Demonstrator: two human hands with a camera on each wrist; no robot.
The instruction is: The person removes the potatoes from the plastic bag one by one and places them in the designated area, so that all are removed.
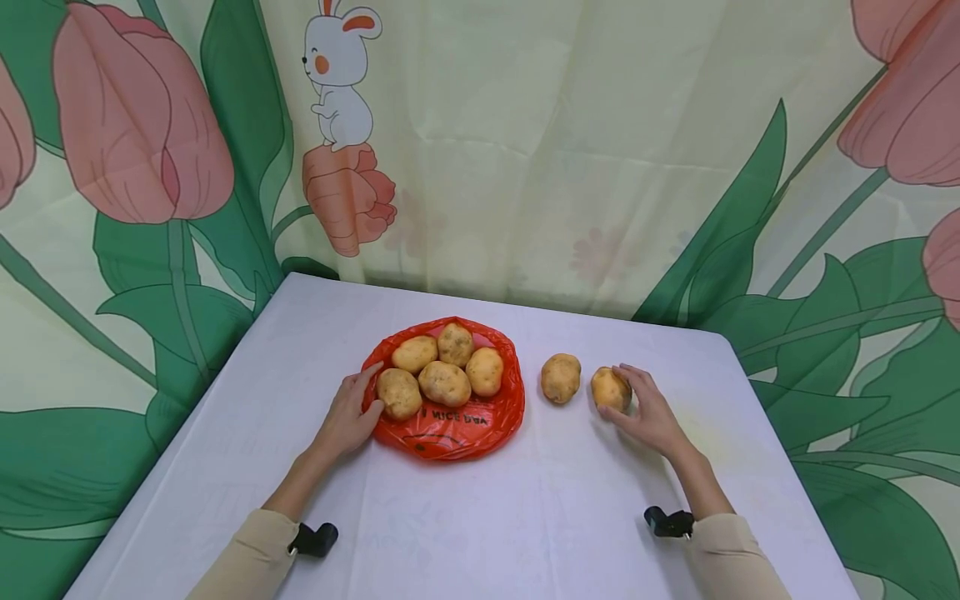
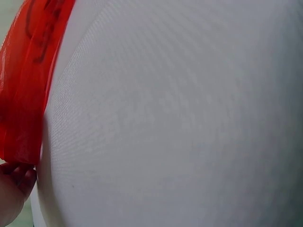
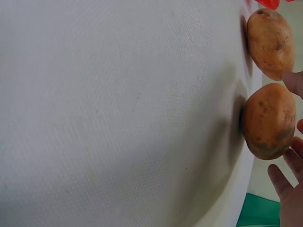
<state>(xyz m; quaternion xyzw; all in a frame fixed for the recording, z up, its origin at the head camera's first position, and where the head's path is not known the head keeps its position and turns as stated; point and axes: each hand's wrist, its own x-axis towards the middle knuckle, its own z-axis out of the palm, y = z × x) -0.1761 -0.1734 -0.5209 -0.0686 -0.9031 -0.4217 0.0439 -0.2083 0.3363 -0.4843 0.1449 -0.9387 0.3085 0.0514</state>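
Observation:
A red plastic bag (image 1: pixel 457 429) with its rim rolled down lies spread on the table, and several potatoes (image 1: pixel 446 383) rest in it. My left hand (image 1: pixel 357 408) holds the bag's left rim, thumb and forefinger over the edge beside the leftmost potato (image 1: pixel 399 394). In the left wrist view, curled fingers meet the bag's lower corner. Right of the bag, my right hand (image 1: pixel 647 414) spreads its thumb and fingers around a potato (image 3: pixel 269 121) on the table, fingertips close against it. Another potato (image 1: pixel 560 378) lies between that one and the bag.
A white cloth (image 1: pixel 480 525) covers the table. Behind the table hangs a curtain (image 1: pixel 510 167) printed with tulips and a rabbit. Small black devices (image 1: pixel 315 540) are strapped at both wrists.

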